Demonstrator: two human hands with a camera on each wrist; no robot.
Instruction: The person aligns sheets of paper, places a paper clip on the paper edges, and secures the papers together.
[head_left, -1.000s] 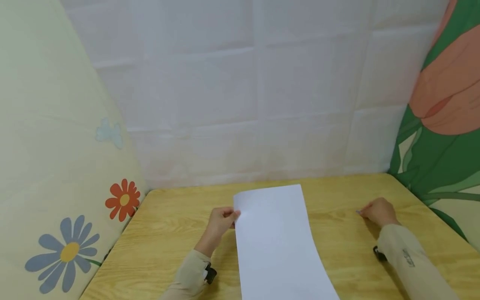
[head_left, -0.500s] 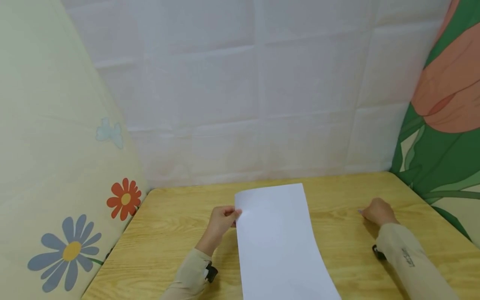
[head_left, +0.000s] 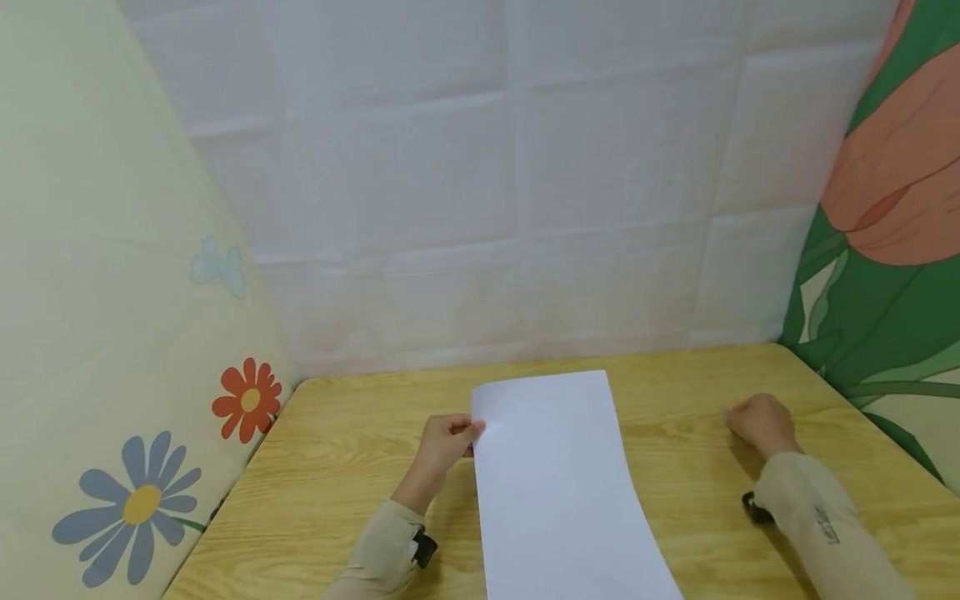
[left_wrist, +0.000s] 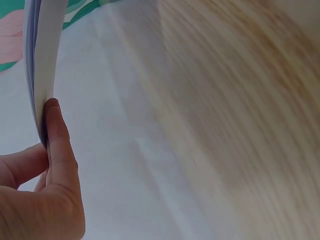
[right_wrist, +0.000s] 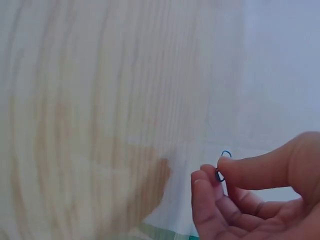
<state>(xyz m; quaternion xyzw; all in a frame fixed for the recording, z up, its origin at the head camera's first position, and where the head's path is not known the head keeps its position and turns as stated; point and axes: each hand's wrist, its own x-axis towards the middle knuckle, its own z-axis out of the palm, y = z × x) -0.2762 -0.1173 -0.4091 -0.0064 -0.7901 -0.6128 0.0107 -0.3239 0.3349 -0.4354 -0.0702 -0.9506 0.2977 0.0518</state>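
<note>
My left hand (head_left: 441, 446) pinches the left edge of a small stack of white paper (head_left: 555, 483), thumb on top and fingers behind. In the left wrist view the stack (left_wrist: 44, 55) is seen edge-on, its layers slightly parted and curving up from the fingertips. On the right side of the table, away from the paper, my right hand (head_left: 761, 423) pinches a small blue paper clip (right_wrist: 226, 153) between thumb and fingers. Only a thin wire loop and a dark bit of the clip show; the fingertips hide the remainder.
The wood-grain table (head_left: 337, 467) runs back to a creased white cloth (head_left: 480, 208). A cream cloth with printed flowers (head_left: 142, 504) hangs on the left, a green one with a coral tulip (head_left: 900, 183) on the right.
My right hand has shifted very slightly to the right and turned a little, so less of the clip shows in the head view. The left hand and paper stay nearly still.
</note>
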